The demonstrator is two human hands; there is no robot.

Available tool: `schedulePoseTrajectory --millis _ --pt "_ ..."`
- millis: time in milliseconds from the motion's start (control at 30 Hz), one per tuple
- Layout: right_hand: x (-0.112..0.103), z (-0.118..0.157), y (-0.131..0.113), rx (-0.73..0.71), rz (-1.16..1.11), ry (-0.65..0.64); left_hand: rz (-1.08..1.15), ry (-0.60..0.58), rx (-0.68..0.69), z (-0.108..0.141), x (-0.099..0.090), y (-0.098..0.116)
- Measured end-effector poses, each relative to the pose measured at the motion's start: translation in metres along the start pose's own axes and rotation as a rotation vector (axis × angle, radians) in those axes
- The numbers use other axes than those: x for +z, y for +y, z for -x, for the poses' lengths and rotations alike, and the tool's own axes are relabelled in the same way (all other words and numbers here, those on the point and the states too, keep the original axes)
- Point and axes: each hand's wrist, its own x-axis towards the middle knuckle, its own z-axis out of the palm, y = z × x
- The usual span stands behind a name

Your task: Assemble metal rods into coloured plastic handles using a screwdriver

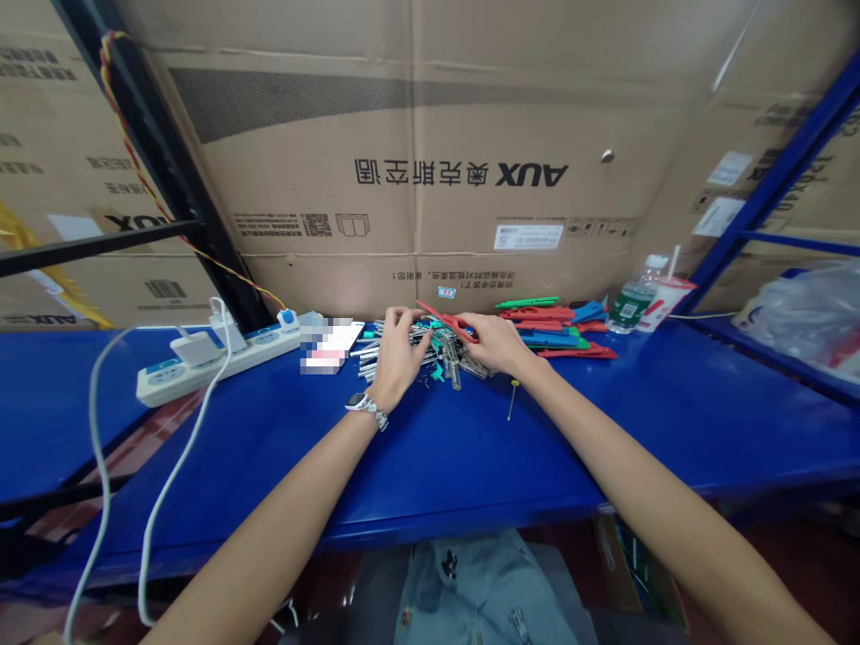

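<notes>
My right hand [494, 342] is closed round a red plastic tool [447, 318], which points up and to the left. My left hand [401, 348], with a watch on its wrist, is curled over a pile of metal rods [368, 354] and small green pieces [438, 370]; what its fingertips hold, if anything, is too small to make out. A clear-handled piece [456, 374] lies between the hands. Red, green and blue plastic tools [546, 315] are stacked behind and right of my right hand. A small yellow-headed screwdriver [514, 399] lies nearer the front.
On the left of the blue table [463, 466] are a white power strip [221, 363] with cables and a phone [342, 345]. A bottle [628, 305] and a cup [665, 303] stand at the back right. Large cardboard [457, 107] forms the back wall.
</notes>
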Motion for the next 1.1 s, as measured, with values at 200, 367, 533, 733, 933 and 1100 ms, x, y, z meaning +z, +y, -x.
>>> schedulePoseTrajectory --millis 200,367,533,733,933,1100 --pt "0.003 0.002 -0.002 -0.051 -0.083 0.033 -0.149 -0.079 0.089 -0.006 -0.003 -0.007" --pt "0.006 0.000 0.006 0.042 -0.237 0.074 -0.155 -0.089 0.098 -0.010 -0.005 -0.017" --pt "0.013 -0.001 0.015 0.116 -0.349 0.096 -0.201 -0.188 0.103 -0.010 -0.001 -0.019" --pt "0.010 -0.001 0.023 0.195 -0.463 0.254 -0.241 -0.293 0.124 -0.007 0.000 -0.021" --pt "0.006 0.001 0.030 0.176 -0.709 0.265 -0.199 -0.239 0.100 -0.005 0.000 -0.014" --pt "0.000 0.020 0.021 0.093 -0.647 0.157 -0.002 -0.117 0.096 -0.005 -0.003 0.012"
